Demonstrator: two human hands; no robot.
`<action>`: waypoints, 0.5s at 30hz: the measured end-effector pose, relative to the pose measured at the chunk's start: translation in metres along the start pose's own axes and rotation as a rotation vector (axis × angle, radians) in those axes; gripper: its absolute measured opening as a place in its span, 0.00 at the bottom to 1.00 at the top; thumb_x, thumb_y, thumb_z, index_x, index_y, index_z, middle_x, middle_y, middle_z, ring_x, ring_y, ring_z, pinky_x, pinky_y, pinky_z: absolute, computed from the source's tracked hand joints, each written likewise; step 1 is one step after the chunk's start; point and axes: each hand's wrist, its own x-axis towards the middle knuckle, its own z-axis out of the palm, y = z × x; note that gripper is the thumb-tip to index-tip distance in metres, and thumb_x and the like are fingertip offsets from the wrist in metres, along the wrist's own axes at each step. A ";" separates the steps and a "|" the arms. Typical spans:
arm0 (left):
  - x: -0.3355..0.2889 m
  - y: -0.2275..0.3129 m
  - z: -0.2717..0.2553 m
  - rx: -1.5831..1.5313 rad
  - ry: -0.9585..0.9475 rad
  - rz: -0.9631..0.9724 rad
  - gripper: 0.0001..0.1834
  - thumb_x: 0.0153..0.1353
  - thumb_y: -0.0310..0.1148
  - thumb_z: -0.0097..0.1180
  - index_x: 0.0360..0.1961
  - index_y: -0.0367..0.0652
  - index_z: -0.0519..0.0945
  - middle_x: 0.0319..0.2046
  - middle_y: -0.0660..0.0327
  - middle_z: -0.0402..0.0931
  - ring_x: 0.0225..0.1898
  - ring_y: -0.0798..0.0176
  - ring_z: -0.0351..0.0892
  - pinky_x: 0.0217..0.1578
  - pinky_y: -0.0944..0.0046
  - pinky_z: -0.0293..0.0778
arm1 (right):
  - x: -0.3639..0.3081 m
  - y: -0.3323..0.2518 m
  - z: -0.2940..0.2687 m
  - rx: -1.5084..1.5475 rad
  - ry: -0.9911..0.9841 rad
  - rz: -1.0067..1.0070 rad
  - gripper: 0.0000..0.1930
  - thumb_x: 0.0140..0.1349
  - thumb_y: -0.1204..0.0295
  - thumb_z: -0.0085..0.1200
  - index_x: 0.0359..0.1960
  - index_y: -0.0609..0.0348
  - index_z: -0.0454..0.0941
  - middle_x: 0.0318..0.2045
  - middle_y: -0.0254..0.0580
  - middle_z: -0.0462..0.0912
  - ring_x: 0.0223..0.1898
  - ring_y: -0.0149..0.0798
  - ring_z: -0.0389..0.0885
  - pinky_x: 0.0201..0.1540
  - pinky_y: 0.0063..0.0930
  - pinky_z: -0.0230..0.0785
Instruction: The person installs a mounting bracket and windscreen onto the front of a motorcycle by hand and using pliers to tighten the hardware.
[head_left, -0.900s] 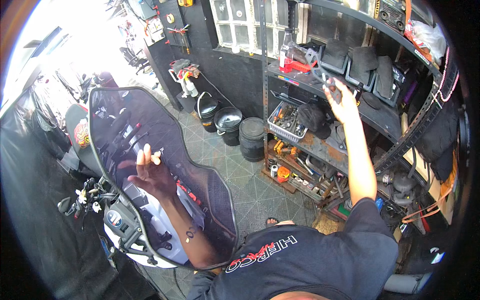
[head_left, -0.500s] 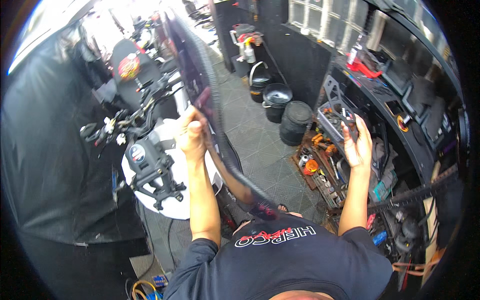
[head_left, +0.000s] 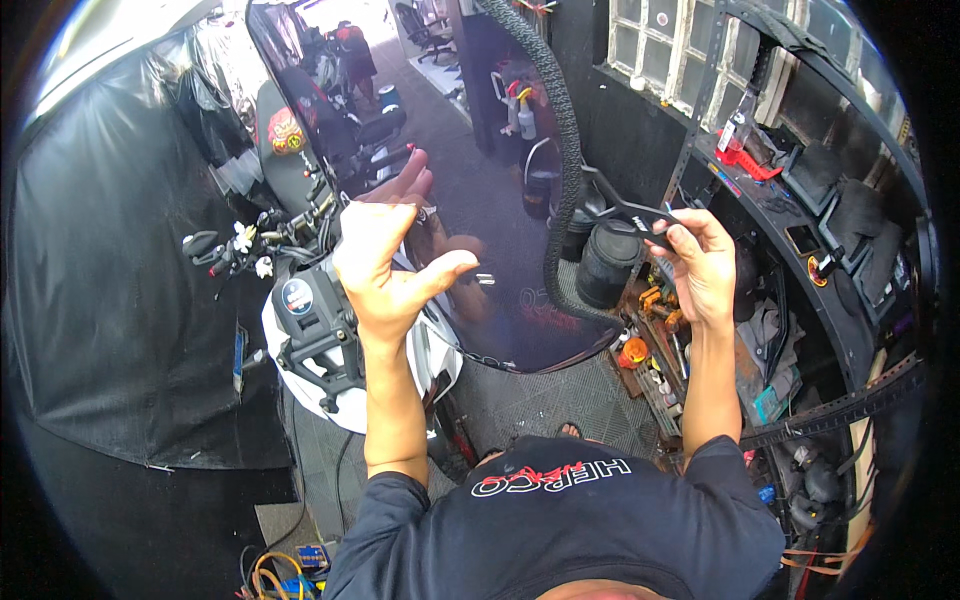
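a black plastic sheet is hanging at the far left, its edges fading into the dark rim. beside it a white-bodied motorcycle is standing, partly hidden by the left hand and forearm. that hand is overlapping the left edge of a tinted, see-through panel, its thumb pointing right; i cannot tell whether the fingers are gripping, as reflections are muddling their outline. the panel, edged in black textured trim, is running off the top of the view and veiling a black bucket. 1 black lidded drum is sitting partly behind a black cut-out bracket, which the right hand is pinching between thumb and fingers. rightward, dark shelving is holding jumbled items, many too small to identify.
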 end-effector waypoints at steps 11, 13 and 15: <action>0.049 0.029 -0.009 0.260 0.016 0.161 0.42 0.37 0.50 0.76 0.53 0.36 0.80 0.43 0.62 0.85 0.48 0.58 0.82 0.53 0.57 0.66 | 0.046 -0.067 0.063 -0.301 -0.333 -0.324 0.08 0.61 0.82 0.60 0.41 0.68 0.81 0.35 0.43 0.81 0.36 0.32 0.82 0.38 0.24 0.81; 0.054 0.031 -0.009 0.224 0.054 0.166 0.41 0.39 0.48 0.76 0.53 0.36 0.80 0.43 0.61 0.85 0.48 0.58 0.82 0.53 0.57 0.66 | 0.050 -0.073 0.068 -0.327 -0.360 -0.329 0.07 0.60 0.82 0.60 0.41 0.68 0.82 0.35 0.43 0.81 0.35 0.31 0.81 0.37 0.23 0.80; 0.060 0.031 -0.011 0.196 0.059 0.184 0.39 0.41 0.45 0.76 0.54 0.35 0.79 0.43 0.60 0.85 0.48 0.58 0.81 0.54 0.56 0.66 | 0.056 -0.077 0.072 -0.336 -0.396 -0.339 0.07 0.60 0.82 0.60 0.40 0.69 0.82 0.35 0.43 0.81 0.35 0.31 0.81 0.36 0.23 0.79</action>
